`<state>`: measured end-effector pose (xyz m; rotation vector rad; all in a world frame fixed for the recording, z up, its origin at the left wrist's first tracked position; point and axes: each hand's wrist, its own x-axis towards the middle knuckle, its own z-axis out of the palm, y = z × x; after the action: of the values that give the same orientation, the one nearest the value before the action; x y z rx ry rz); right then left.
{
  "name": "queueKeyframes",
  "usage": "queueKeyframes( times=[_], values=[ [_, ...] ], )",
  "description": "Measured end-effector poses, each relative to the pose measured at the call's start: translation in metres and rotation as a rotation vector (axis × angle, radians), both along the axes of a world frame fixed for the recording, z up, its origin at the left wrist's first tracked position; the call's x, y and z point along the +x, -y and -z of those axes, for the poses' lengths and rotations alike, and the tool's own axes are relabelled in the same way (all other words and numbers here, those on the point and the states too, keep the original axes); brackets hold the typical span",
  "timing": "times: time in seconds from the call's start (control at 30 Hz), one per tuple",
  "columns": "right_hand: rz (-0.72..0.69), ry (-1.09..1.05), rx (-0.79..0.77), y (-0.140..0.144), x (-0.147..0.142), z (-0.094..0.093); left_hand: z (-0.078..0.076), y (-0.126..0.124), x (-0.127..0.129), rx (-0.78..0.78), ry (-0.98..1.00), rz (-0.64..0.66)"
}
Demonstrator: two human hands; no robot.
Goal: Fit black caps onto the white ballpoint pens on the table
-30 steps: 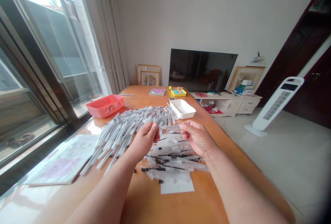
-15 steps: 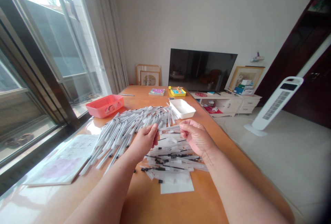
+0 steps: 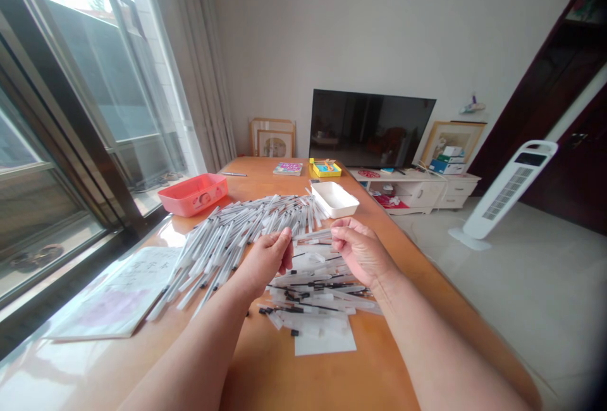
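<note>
Between my two hands runs a translucent pen [image 3: 312,234], level above the table. My left hand [image 3: 271,258] is closed, thumb on top, at its left end. The fingertips of my right hand [image 3: 358,248] pinch its right end. Below lie loose pen parts [image 3: 315,291], clear barrels, black refills and small black-and-clear caps, several of them on a white sheet of paper [image 3: 327,343]. Left of and beyond my left hand spreads a large heap of pens [image 3: 227,234], clear with dark tips.
On the wooden table [image 3: 265,373] stand a red basket [image 3: 194,199] at left and a white tray [image 3: 334,201] beyond my right hand. A notebook [image 3: 111,300] lies at the left. Farther back are a booklet [image 3: 288,169] and a yellow box [image 3: 325,169].
</note>
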<state>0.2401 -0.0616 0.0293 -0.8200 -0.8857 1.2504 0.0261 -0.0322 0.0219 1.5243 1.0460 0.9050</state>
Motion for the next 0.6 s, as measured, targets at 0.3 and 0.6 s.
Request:
queueKeyframes(
  times=[0.3, 0.6],
  values=[
    [0.023, -0.050, -0.009, -0.0027, 0.0031, 0.0021, -0.0024, 0.0007, -0.0007, -0.070, 0.229, 0.092],
    [-0.004, -0.016, 0.016, 0.0014, 0.0008, -0.0021, 0.0033, -0.0006, 0.0006, -0.088, 0.035, 0.021]
  ],
)
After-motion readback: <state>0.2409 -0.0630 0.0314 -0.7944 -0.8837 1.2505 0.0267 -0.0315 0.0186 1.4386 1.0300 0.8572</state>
